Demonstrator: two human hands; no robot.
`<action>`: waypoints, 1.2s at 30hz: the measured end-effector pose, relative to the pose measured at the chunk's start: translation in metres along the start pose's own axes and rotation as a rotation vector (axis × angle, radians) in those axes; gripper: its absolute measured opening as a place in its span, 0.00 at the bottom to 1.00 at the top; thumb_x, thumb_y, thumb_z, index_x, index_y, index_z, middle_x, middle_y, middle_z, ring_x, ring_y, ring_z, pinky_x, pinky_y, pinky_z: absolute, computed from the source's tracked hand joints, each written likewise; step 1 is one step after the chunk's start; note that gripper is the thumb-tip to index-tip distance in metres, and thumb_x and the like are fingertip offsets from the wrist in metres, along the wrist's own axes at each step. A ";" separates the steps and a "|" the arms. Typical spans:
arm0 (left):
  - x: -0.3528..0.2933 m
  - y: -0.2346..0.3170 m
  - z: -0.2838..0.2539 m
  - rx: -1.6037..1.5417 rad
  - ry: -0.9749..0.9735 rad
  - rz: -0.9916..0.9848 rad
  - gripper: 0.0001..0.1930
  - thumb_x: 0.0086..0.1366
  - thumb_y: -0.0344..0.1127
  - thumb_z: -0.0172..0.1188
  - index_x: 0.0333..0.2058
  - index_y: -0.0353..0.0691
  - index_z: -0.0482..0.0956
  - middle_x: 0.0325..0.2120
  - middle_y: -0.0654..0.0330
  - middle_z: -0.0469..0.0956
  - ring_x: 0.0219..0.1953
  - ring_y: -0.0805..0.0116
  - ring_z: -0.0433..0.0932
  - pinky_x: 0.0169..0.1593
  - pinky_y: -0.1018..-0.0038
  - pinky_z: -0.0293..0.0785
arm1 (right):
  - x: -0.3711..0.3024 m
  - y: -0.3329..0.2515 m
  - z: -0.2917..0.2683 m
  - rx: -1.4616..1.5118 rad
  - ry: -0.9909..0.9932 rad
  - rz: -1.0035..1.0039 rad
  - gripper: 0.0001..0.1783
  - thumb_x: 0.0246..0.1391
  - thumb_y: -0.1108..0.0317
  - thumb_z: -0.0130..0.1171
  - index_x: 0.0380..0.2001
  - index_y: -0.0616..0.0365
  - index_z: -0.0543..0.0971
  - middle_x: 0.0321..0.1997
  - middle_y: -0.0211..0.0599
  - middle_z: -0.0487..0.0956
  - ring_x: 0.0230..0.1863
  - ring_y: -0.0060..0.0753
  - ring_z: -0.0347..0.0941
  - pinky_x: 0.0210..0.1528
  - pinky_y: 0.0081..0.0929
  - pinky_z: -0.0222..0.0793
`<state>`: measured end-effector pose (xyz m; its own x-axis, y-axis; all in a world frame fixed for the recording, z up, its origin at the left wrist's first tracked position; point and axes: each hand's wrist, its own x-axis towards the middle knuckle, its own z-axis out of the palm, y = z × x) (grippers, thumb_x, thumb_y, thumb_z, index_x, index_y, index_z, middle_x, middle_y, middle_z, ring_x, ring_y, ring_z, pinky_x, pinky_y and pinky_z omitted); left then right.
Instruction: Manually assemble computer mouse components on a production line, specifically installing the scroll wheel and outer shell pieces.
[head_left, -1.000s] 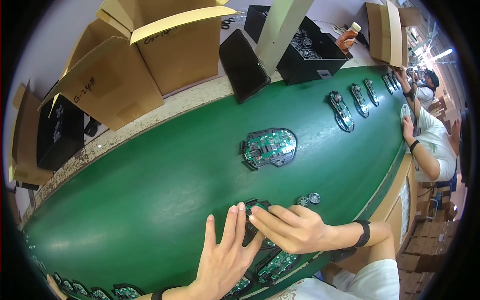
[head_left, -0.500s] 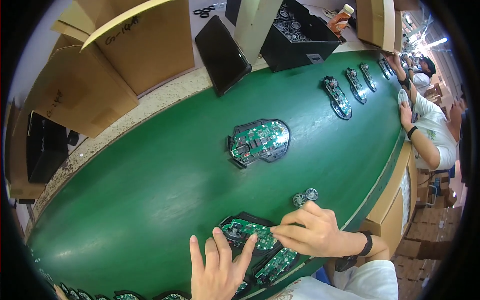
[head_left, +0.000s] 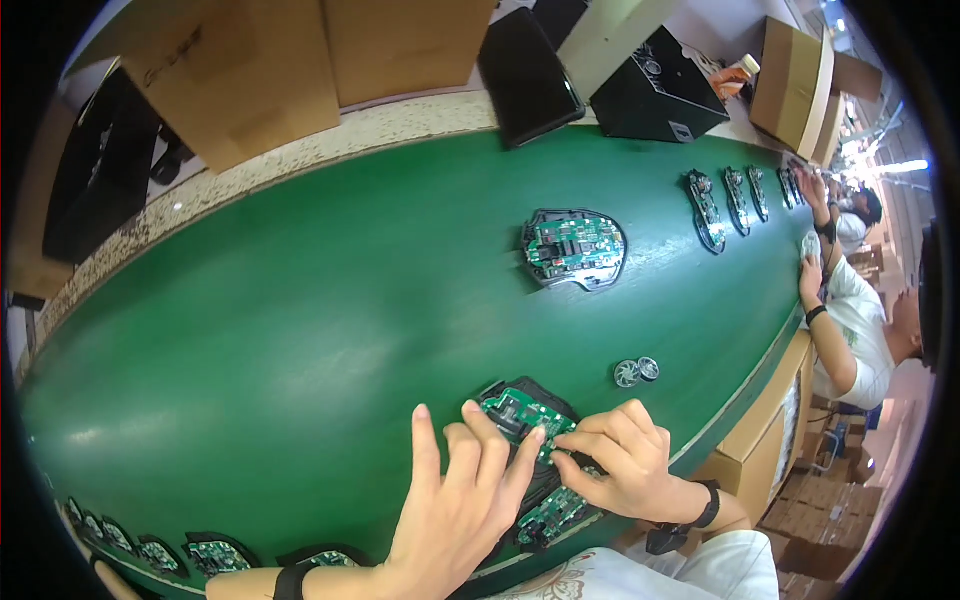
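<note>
A green circuit board (head_left: pixel 520 411) sits in a black shell that looks like a computer mouse base, low in the middle of the picture. My left hand (head_left: pixel 452 505) steadies it, thumb on the board and a fingertip at its far left edge, another finger stretched out. At the board's right end, my right hand (head_left: pixel 622 468) pinches with thumb and fingers; any small part between them is hidden. Close below lies a second board in a black shell (head_left: pixel 552 516), partly covered by my hands. Two small spoked wheels (head_left: pixel 627 374) rest beyond my right hand.
A larger black shell with a board (head_left: pixel 575 247) lies mid-table on the green surface (head_left: pixel 330 300). More stand in rows at far right (head_left: pixel 706 212) and lower left (head_left: pixel 215 552). Cardboard boxes (head_left: pixel 235 80), a black bin (head_left: pixel 655 95) and a phone-like slab (head_left: pixel 530 78) line the back. A co-worker (head_left: pixel 850 330) sits at right.
The view has turned, so table things sit further right or higher in the picture. More of my left forearm shows. Both hands stay at the same board, and the right fingertips are still at its right end.
</note>
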<state>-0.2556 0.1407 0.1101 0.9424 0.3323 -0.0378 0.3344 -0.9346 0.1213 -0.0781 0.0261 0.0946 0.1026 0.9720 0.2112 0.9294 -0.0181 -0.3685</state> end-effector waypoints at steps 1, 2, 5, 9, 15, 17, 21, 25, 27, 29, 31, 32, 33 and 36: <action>-0.001 -0.001 0.000 -0.006 0.007 -0.013 0.25 0.61 0.33 0.50 0.58 0.54 0.75 0.50 0.43 0.71 0.47 0.52 0.69 0.64 0.41 0.60 | 0.000 -0.002 0.002 -0.022 0.022 0.010 0.15 0.32 0.72 0.74 0.29 0.50 0.84 0.29 0.26 0.77 0.26 0.30 0.68 0.22 0.24 0.64; -0.002 -0.002 0.000 0.005 0.007 -0.002 0.25 0.62 0.34 0.50 0.58 0.54 0.74 0.49 0.43 0.71 0.47 0.52 0.69 0.64 0.41 0.60 | 0.003 -0.006 0.002 -0.015 0.023 0.023 0.14 0.32 0.75 0.72 0.28 0.52 0.82 0.29 0.27 0.77 0.27 0.31 0.69 0.22 0.25 0.64; -0.004 0.000 0.000 0.038 0.012 0.005 0.25 0.62 0.34 0.50 0.59 0.53 0.74 0.49 0.43 0.71 0.48 0.52 0.69 0.64 0.41 0.59 | 0.004 -0.011 0.004 -0.052 0.005 0.058 0.10 0.35 0.72 0.71 0.25 0.51 0.81 0.28 0.26 0.77 0.27 0.29 0.71 0.21 0.24 0.66; -0.002 -0.003 0.002 0.103 -0.044 0.066 0.26 0.64 0.36 0.49 0.62 0.53 0.71 0.51 0.43 0.70 0.49 0.51 0.70 0.64 0.42 0.61 | 0.005 -0.017 0.005 -0.110 -0.019 0.106 0.10 0.35 0.72 0.70 0.23 0.52 0.79 0.26 0.28 0.75 0.27 0.30 0.71 0.20 0.26 0.66; 0.000 -0.006 0.006 0.128 -0.046 0.117 0.27 0.67 0.38 0.48 0.65 0.50 0.67 0.50 0.45 0.71 0.46 0.53 0.71 0.64 0.40 0.59 | 0.006 -0.017 0.004 -0.133 -0.036 0.127 0.10 0.35 0.71 0.69 0.24 0.53 0.77 0.26 0.28 0.75 0.26 0.32 0.71 0.20 0.27 0.66; 0.000 -0.006 0.008 0.115 -0.057 0.111 0.27 0.67 0.38 0.48 0.65 0.51 0.67 0.50 0.45 0.71 0.46 0.53 0.71 0.64 0.40 0.59 | 0.003 -0.016 0.005 -0.099 -0.052 0.152 0.11 0.36 0.71 0.70 0.27 0.53 0.79 0.28 0.28 0.76 0.28 0.31 0.72 0.21 0.26 0.67; 0.004 -0.014 0.010 -0.025 0.002 0.105 0.27 0.66 0.38 0.51 0.65 0.51 0.68 0.45 0.48 0.71 0.44 0.55 0.71 0.63 0.41 0.59 | 0.000 -0.020 -0.010 -0.093 -0.105 0.210 0.20 0.38 0.64 0.73 0.38 0.56 0.81 0.39 0.34 0.80 0.37 0.36 0.75 0.33 0.30 0.73; 0.024 -0.039 -0.011 -0.330 0.218 -0.058 0.30 0.55 0.34 0.62 0.60 0.49 0.72 0.39 0.54 0.74 0.43 0.56 0.73 0.56 0.49 0.66 | 0.006 -0.023 0.001 -0.255 -0.165 0.054 0.45 0.38 0.49 0.74 0.55 0.68 0.71 0.59 0.47 0.74 0.56 0.46 0.71 0.61 0.46 0.63; 0.055 -0.046 -0.017 -0.306 0.391 -0.020 0.34 0.51 0.33 0.66 0.60 0.42 0.71 0.43 0.53 0.74 0.49 0.55 0.72 0.56 0.55 0.66 | 0.013 -0.026 0.007 -0.228 -0.179 0.027 0.46 0.38 0.49 0.73 0.56 0.68 0.70 0.58 0.47 0.74 0.56 0.44 0.71 0.63 0.47 0.62; 0.103 -0.047 -0.009 -0.229 0.483 0.015 0.33 0.53 0.34 0.66 0.60 0.39 0.70 0.48 0.51 0.74 0.53 0.54 0.71 0.57 0.56 0.66 | 0.024 -0.025 0.001 -0.210 -0.195 -0.009 0.46 0.38 0.51 0.73 0.56 0.68 0.69 0.56 0.47 0.74 0.54 0.45 0.71 0.64 0.49 0.61; 0.147 -0.053 0.023 -0.320 0.504 0.081 0.33 0.56 0.33 0.65 0.60 0.36 0.68 0.54 0.50 0.72 0.59 0.52 0.69 0.61 0.57 0.65 | 0.033 -0.010 -0.015 -0.272 -0.243 0.012 0.44 0.35 0.53 0.74 0.54 0.66 0.70 0.54 0.46 0.75 0.51 0.47 0.71 0.62 0.47 0.62; 0.157 -0.058 0.029 -0.479 0.395 0.089 0.33 0.57 0.34 0.65 0.61 0.36 0.67 0.56 0.50 0.71 0.60 0.52 0.68 0.62 0.57 0.64 | 0.037 0.002 -0.028 -0.311 -0.164 0.030 0.41 0.32 0.56 0.74 0.52 0.64 0.71 0.51 0.46 0.75 0.49 0.48 0.71 0.59 0.46 0.64; 0.164 -0.065 0.035 -0.638 0.283 0.094 0.33 0.57 0.34 0.65 0.62 0.36 0.66 0.58 0.51 0.71 0.62 0.51 0.67 0.63 0.57 0.63 | 0.042 0.016 -0.042 -0.344 -0.085 0.048 0.39 0.29 0.59 0.74 0.49 0.62 0.73 0.48 0.46 0.76 0.46 0.50 0.71 0.55 0.45 0.66; 0.177 -0.078 0.038 -0.603 0.128 0.175 0.35 0.56 0.35 0.66 0.62 0.36 0.65 0.60 0.52 0.70 0.63 0.51 0.66 0.64 0.56 0.63 | 0.043 0.079 -0.077 -0.485 0.077 0.322 0.39 0.32 0.61 0.74 0.50 0.64 0.73 0.43 0.48 0.78 0.44 0.53 0.71 0.49 0.43 0.70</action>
<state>-0.1146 0.2678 0.0558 0.9622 0.2290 0.1474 0.0791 -0.7530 0.6533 0.0269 0.0486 0.1442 0.4152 0.8805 0.2288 0.9014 -0.4322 0.0276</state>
